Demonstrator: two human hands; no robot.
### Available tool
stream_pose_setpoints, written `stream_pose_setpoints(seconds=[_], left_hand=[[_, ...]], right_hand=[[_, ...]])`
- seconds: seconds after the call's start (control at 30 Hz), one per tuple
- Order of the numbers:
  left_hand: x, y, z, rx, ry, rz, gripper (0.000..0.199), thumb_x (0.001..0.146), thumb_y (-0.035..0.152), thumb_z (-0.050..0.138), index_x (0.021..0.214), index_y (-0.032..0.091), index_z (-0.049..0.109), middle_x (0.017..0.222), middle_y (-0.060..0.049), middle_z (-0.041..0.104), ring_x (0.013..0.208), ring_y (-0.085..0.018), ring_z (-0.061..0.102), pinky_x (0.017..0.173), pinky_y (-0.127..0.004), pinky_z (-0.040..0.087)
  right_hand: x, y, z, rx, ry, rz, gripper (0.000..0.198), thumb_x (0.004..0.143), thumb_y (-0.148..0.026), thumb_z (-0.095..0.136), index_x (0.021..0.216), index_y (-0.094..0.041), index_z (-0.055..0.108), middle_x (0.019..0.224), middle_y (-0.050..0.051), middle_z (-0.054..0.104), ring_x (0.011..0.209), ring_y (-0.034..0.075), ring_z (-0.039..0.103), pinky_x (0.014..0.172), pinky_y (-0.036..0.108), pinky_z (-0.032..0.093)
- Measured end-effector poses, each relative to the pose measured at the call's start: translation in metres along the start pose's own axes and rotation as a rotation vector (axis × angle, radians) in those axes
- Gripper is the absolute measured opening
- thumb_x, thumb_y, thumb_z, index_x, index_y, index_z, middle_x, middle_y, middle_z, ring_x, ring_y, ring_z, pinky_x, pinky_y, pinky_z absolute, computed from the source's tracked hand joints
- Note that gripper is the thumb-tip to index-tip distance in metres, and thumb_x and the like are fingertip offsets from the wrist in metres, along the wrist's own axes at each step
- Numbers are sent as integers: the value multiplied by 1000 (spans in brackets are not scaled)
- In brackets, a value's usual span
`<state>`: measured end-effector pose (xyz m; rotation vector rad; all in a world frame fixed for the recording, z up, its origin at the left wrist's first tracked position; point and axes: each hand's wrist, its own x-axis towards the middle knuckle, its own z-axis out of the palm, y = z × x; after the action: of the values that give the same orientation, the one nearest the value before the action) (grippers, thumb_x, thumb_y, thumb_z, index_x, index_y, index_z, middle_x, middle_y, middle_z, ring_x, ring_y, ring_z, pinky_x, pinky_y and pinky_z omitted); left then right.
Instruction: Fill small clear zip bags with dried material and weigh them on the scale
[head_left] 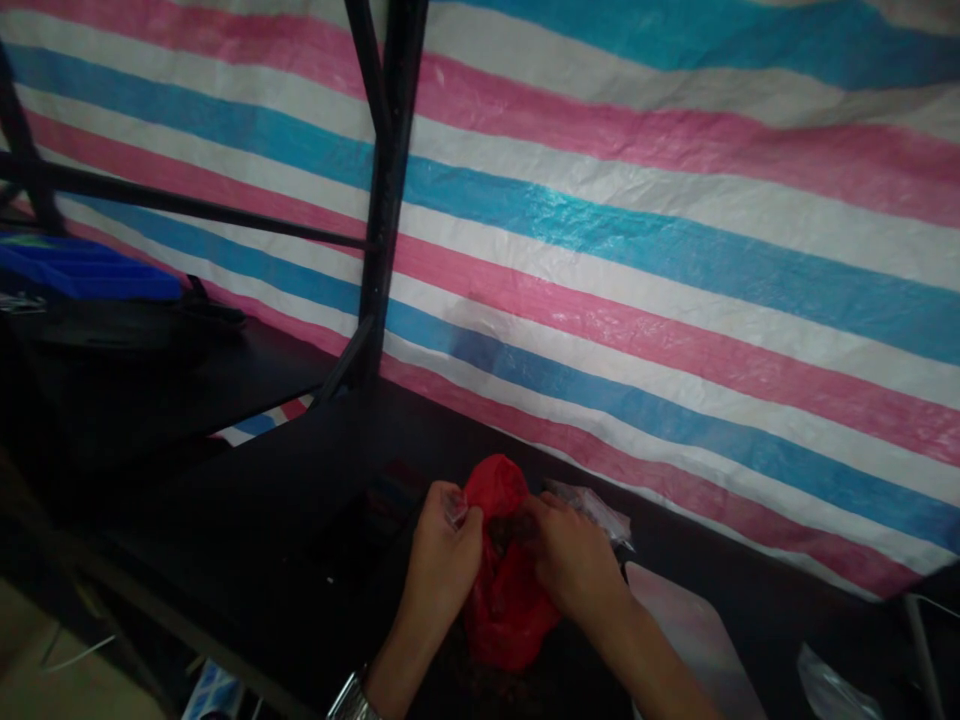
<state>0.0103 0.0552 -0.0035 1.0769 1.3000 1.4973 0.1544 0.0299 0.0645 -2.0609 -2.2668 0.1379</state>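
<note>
A red plastic bag [514, 625] lies on the black table, its mouth spread between my two hands. Something dark and brownish shows inside, too dim to name. My left hand [444, 545] is closed on the bag's left rim, thumb on top, with a small shiny clear bit by its fingers. On the opposite side, the fingers of my right hand [577, 555] are bent and closed at the bag's right rim; their tips are partly hidden. Just beyond the right hand lies a clear plastic packet [600, 512].
A pale, round-cornered flat object [690, 635] lies right of my right forearm, with a clear bag [832, 685] farther right. A black post [386, 200] and a striped tarp [637, 250] stand behind. Blue trays [90, 265] sit on the left shelf.
</note>
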Motion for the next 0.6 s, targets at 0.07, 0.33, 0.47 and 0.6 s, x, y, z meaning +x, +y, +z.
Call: stream_pose_setpoints(seconds=[0.07,0.33,0.47,0.6], left_hand=[[0,3,-2,-25,-11,-23,20,69,38,57,84,25,53,79,2,58,75,-20,62,72,-30,49],[-3,5,-3,-103,-96,-94,26,71,39,56,90,22,57,75,1,64,61,-18,63,55,-27,48],[4,-3,-3,-95,-86,-4,22,72,37,60,88,23,55,79,1,63,71,-19,65,65,-29,53],[7,-8,-9,-25,-70,146,20,81,39,64,92,24,57,89,0,63,83,-19,64,78,-33,53]], right_hand=[[0,0,1,20,14,9,35,88,-11,64,120,-22,74,123,12,76,113,34,74,89,40,52],[5,2,12,249,59,12,36,81,-6,65,111,-22,77,115,11,80,114,33,73,96,41,50],[10,8,19,507,67,-6,34,79,-6,63,105,-24,75,105,6,82,104,27,76,92,38,53],[13,11,20,798,56,-64,32,79,-10,60,107,-21,69,109,6,82,102,21,77,92,32,58]])
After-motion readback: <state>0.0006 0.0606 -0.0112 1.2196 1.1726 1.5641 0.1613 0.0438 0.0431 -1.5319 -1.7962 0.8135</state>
